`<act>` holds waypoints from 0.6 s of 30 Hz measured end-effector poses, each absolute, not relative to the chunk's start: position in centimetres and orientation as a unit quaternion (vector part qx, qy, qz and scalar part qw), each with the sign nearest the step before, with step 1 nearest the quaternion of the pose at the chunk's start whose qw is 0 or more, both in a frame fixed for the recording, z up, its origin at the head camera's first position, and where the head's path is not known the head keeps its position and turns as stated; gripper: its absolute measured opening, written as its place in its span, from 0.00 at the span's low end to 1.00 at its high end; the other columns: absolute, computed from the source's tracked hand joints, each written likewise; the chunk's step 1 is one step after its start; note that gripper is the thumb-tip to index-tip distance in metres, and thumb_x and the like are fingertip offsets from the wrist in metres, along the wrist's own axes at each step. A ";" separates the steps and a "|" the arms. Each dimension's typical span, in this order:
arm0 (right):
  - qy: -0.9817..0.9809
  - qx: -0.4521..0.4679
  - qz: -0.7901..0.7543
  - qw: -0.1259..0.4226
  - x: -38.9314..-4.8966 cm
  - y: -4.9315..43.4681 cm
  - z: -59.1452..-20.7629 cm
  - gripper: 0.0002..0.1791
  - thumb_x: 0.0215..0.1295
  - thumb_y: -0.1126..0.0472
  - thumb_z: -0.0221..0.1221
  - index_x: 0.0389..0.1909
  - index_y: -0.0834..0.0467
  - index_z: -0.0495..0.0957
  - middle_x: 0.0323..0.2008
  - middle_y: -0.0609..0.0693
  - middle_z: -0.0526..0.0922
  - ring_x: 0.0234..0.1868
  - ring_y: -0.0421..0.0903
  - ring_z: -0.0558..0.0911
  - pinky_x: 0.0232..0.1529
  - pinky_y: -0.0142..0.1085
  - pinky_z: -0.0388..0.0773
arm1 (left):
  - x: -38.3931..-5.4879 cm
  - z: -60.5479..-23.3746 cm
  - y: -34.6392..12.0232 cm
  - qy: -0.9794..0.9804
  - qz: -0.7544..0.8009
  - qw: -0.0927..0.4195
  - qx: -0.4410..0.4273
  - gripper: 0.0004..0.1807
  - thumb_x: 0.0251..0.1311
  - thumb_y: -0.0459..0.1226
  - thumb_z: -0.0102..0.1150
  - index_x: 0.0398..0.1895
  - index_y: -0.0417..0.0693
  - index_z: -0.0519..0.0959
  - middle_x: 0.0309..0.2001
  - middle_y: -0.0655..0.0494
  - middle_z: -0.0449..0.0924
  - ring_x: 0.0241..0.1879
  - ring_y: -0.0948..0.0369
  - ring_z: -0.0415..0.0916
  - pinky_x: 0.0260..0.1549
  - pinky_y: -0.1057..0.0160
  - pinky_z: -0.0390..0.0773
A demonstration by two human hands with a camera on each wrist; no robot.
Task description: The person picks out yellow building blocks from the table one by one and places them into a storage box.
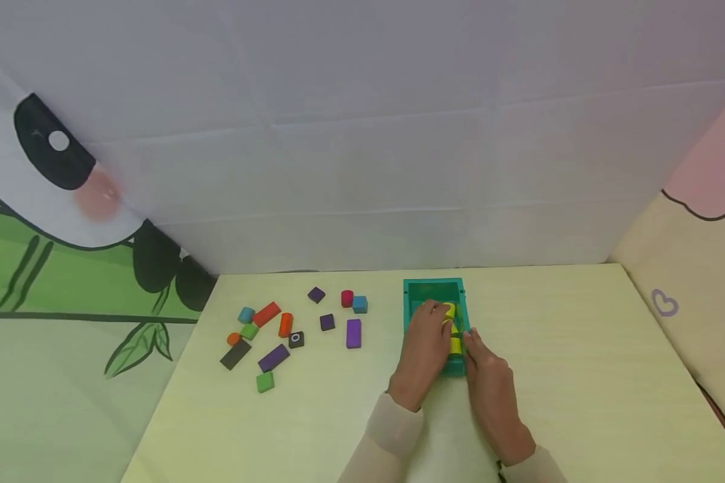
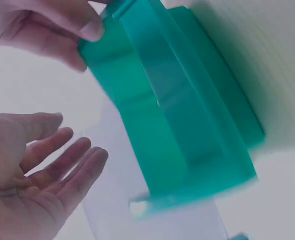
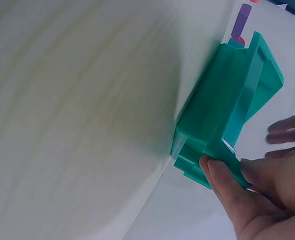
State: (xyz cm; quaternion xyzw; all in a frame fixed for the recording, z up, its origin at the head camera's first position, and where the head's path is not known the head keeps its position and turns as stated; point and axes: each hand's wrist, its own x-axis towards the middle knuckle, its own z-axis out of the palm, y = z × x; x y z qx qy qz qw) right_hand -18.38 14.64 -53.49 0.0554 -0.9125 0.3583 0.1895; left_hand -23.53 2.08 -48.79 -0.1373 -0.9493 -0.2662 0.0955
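Observation:
A small green bin (image 1: 433, 282) stands on the table in the head view, with yellow blocks (image 1: 455, 346) along its right side. My left hand (image 1: 421, 345) reaches over it, fingertips at the yellow blocks. My right hand (image 1: 492, 379) lies along the bin's right wall. Both wrist views show the bin tilted, and the parts of its inside visible there hold no blocks. In the right wrist view, my right hand (image 3: 257, 195) pinches the bin's end rim between thumb and fingers. My left hand (image 2: 52, 175) is spread beside the bin in the left wrist view, palm showing, holding nothing.
Loose blocks lie scattered on the left half of the table, among them a purple block (image 1: 353, 333), a blue cube (image 1: 360, 304), a red block (image 1: 266, 314) and a green cube (image 1: 265, 382). A pale cloth wall (image 1: 362, 174) rises behind the table's back edge.

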 end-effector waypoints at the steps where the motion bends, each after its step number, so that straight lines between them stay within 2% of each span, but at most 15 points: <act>1: -0.913 0.056 0.357 0.188 -18.4 14.7 -53.4 0.22 0.63 0.78 0.67 0.59 0.73 0.81 0.60 0.69 0.81 0.54 0.68 0.85 0.45 0.57 0.86 | -23.3 -48.7 1.7 -0.948 -0.269 0.102 -0.136 0.15 0.73 0.34 0.64 0.59 0.40 0.85 0.55 0.49 0.84 0.56 0.54 0.82 0.59 0.60 0.83; 8: -0.921 0.048 0.356 0.150 -18.7 15.5 -53.2 0.24 0.65 0.77 0.67 0.62 0.71 0.79 0.63 0.68 0.78 0.60 0.66 0.81 0.51 0.56 0.84 | -22.1 -48.6 -1.0 -0.943 -0.280 0.138 -0.114 0.13 0.71 0.33 0.67 0.55 0.39 0.86 0.52 0.48 0.84 0.53 0.53 0.82 0.56 0.60 0.85; 12: -0.922 0.033 0.364 0.128 -18.7 16.0 -53.0 0.26 0.65 0.77 0.67 0.64 0.71 0.77 0.65 0.67 0.77 0.62 0.66 0.79 0.53 0.56 0.82 | -21.5 -48.7 -2.5 -0.943 -0.290 0.131 -0.093 0.14 0.72 0.34 0.66 0.56 0.38 0.86 0.53 0.48 0.84 0.53 0.52 0.81 0.57 0.58 0.85; 18: -0.921 0.022 0.368 0.123 -18.5 16.6 -52.9 0.26 0.66 0.76 0.67 0.65 0.70 0.77 0.65 0.66 0.77 0.62 0.67 0.79 0.52 0.56 0.83 | -20.8 -49.6 -4.0 -0.942 -0.303 0.127 -0.071 0.12 0.72 0.33 0.65 0.55 0.38 0.85 0.52 0.46 0.84 0.54 0.50 0.82 0.56 0.55 0.86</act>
